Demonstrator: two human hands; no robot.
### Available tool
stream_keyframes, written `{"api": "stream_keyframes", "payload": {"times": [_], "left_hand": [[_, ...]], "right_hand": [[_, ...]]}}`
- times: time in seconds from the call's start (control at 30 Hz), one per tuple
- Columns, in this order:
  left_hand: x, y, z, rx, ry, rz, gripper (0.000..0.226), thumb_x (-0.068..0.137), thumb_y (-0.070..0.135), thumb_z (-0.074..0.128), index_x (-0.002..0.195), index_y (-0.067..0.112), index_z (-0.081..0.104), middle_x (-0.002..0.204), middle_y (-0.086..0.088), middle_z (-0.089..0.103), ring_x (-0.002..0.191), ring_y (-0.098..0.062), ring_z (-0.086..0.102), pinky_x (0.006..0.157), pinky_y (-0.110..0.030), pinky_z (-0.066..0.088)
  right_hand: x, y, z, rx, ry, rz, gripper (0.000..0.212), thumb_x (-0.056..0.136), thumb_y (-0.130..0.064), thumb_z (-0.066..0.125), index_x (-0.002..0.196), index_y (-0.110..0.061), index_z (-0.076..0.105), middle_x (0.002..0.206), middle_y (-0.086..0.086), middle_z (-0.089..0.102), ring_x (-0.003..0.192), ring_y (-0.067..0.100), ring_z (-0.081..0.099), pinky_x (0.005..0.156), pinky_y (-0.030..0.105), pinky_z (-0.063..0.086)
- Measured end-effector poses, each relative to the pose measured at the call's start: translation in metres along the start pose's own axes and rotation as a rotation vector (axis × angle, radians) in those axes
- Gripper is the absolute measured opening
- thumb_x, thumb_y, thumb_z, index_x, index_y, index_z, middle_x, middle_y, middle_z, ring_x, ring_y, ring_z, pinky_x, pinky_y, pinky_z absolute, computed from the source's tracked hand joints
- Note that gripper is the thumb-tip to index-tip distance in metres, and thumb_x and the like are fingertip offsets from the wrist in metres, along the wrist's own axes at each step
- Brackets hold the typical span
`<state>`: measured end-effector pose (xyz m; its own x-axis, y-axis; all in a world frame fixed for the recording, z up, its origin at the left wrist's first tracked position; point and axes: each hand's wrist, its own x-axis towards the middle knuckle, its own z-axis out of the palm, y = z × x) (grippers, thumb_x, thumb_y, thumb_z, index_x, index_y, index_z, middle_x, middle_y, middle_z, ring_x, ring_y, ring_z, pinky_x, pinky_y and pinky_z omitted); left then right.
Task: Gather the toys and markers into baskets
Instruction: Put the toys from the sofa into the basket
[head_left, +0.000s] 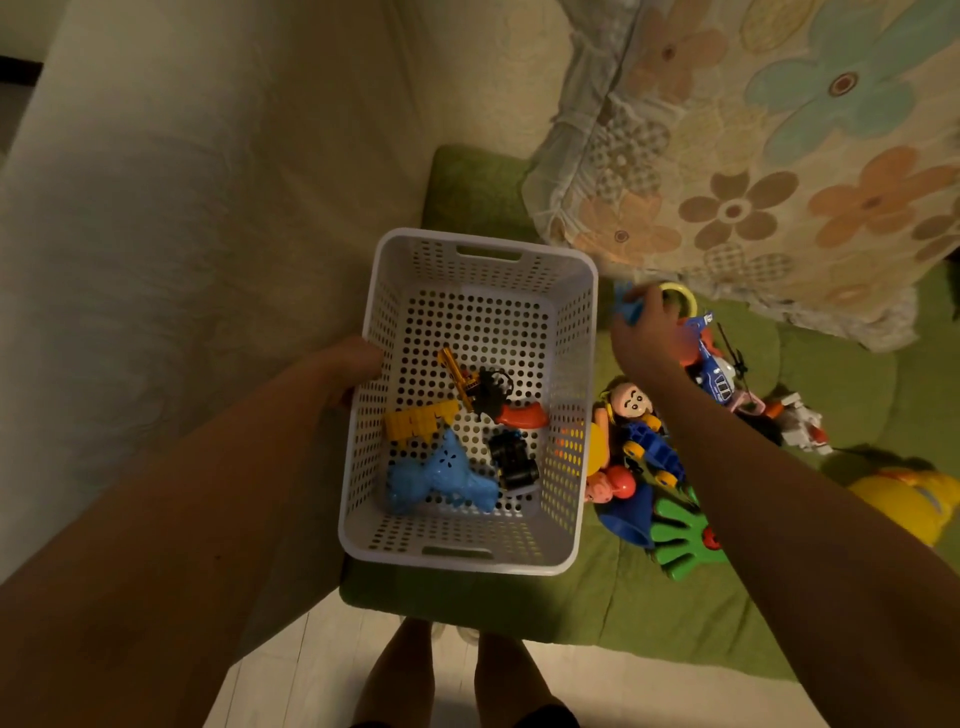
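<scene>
A white perforated basket (571, 332) sits on the green mat, and my left hand (349, 370) grips its left rim. Inside lie a blue toy gun (441, 480), a yellow block (415, 423), a small yellow and black excavator (475, 384), an orange piece (524, 415) and a black toy car (514, 460). My right hand (647, 338) reaches to the right of the basket and grips a blue toy (626, 306) beside a yellow ring (685, 299). Under my right arm lies a pile with a monkey doll (631, 400), a blue and yellow vehicle (652, 449) and a green hand-shaped toy (680, 538).
A cream sofa (182, 208) fills the left side. A floral blanket (753, 156) hangs over the mat's far right. A blue toy helicopter (714, 371), a white and red robot toy (802, 423) and a yellow toy (909, 501) lie on the green mat (519, 603). My feet stand on pale floor below.
</scene>
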<state>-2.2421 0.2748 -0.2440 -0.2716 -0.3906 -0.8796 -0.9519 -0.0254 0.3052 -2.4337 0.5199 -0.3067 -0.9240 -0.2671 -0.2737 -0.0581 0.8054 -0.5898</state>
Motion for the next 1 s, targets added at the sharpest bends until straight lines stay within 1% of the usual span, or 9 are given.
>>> {"api": "stream_keyframes", "payload": {"times": [0.1,0.23,0.33,0.4,0.5,0.63,0.83,0.9,1.0], "left_hand": [[-0.001,0.0,0.002,0.016,0.011,0.002,0.024,0.096,0.003,0.037,0.076,0.013,0.044,0.074,-0.008,0.053,0.064,-0.019,0.052,0.054,-0.031,0.044],[-0.001,0.001,0.004,0.033,0.027,0.002,0.022,0.097,0.005,0.037,0.078,0.012,0.043,0.077,-0.009,0.054,0.065,-0.02,0.053,0.053,-0.031,0.043],[0.002,0.0,0.005,0.048,0.036,0.004,0.018,0.098,0.008,0.036,0.082,0.009,0.045,0.079,-0.011,0.055,0.067,-0.022,0.055,0.055,-0.032,0.047],[0.004,-0.001,0.005,0.064,0.056,-0.001,0.015,0.097,0.01,0.038,0.085,0.008,0.046,0.08,-0.012,0.056,0.068,-0.023,0.056,0.059,-0.034,0.05],[0.005,-0.005,0.007,0.088,0.088,-0.001,0.019,0.097,0.01,0.042,0.078,0.008,0.046,0.078,-0.012,0.056,0.066,-0.023,0.056,0.062,-0.036,0.051],[0.008,-0.006,0.008,0.101,0.09,0.004,0.021,0.097,0.008,0.042,0.076,0.008,0.046,0.075,-0.012,0.055,0.063,-0.022,0.055,0.05,-0.03,0.044],[0.009,-0.005,0.01,0.115,0.092,0.0,0.022,0.097,0.01,0.042,0.075,0.008,0.046,0.073,-0.011,0.054,0.061,-0.021,0.054,0.051,-0.031,0.046],[0.01,-0.006,0.009,0.129,0.083,0.003,0.021,0.097,0.01,0.042,0.076,0.008,0.046,0.074,-0.012,0.055,0.061,-0.022,0.055,0.053,-0.033,0.048],[0.011,-0.007,0.006,0.136,0.066,-0.006,0.017,0.096,0.008,0.042,0.08,0.009,0.047,0.079,-0.012,0.057,0.066,-0.024,0.057,0.055,-0.034,0.049]], "right_hand": [[0.007,-0.029,-0.018,0.186,0.152,-0.111,0.031,0.092,-0.019,0.053,0.121,-0.011,0.049,0.126,0.015,0.043,0.105,0.029,0.053,0.089,0.039,0.048],[-0.002,-0.07,-0.02,0.28,0.202,-0.341,0.035,0.091,-0.027,0.055,0.124,-0.017,0.052,0.125,0.007,0.045,0.109,0.017,0.051,0.089,0.025,0.047],[-0.018,-0.086,-0.007,0.243,0.023,-0.464,0.036,0.092,-0.03,0.059,0.126,-0.018,0.054,0.121,0.001,0.047,0.105,0.012,0.049,0.085,0.019,0.046],[-0.027,-0.087,0.007,0.172,-0.173,-0.48,0.037,0.092,-0.031,0.061,0.127,-0.019,0.054,0.123,0.002,0.051,0.108,0.015,0.05,0.089,0.027,0.045],[-0.038,-0.072,0.03,-0.116,-0.426,-0.444,0.047,0.091,-0.034,0.062,0.133,-0.02,0.047,0.133,0.008,0.049,0.114,0.025,0.051,0.092,0.037,0.047],[-0.053,-0.044,0.05,-0.495,-0.513,-0.424,0.05,0.088,-0.029,0.063,0.134,-0.019,0.045,0.13,0.011,0.049,0.117,0.034,0.048,0.094,0.046,0.046],[-0.069,-0.03,0.072,-0.761,-0.521,-0.436,0.058,0.088,-0.034,0.065,0.139,-0.017,0.041,0.137,0.011,0.047,0.129,0.033,0.038,0.1,0.05,0.037],[-0.067,-0.035,0.068,-0.692,-0.477,-0.451,0.053,0.09,-0.032,0.061,0.138,-0.018,0.043,0.136,0.011,0.047,0.127,0.032,0.04,0.099,0.049,0.038],[-0.057,-0.053,0.049,-0.408,-0.196,-0.529,0.035,0.09,-0.018,0.055,0.125,-0.011,0.054,0.125,0.013,0.053,0.113,0.031,0.05,0.087,0.045,0.047]]}}
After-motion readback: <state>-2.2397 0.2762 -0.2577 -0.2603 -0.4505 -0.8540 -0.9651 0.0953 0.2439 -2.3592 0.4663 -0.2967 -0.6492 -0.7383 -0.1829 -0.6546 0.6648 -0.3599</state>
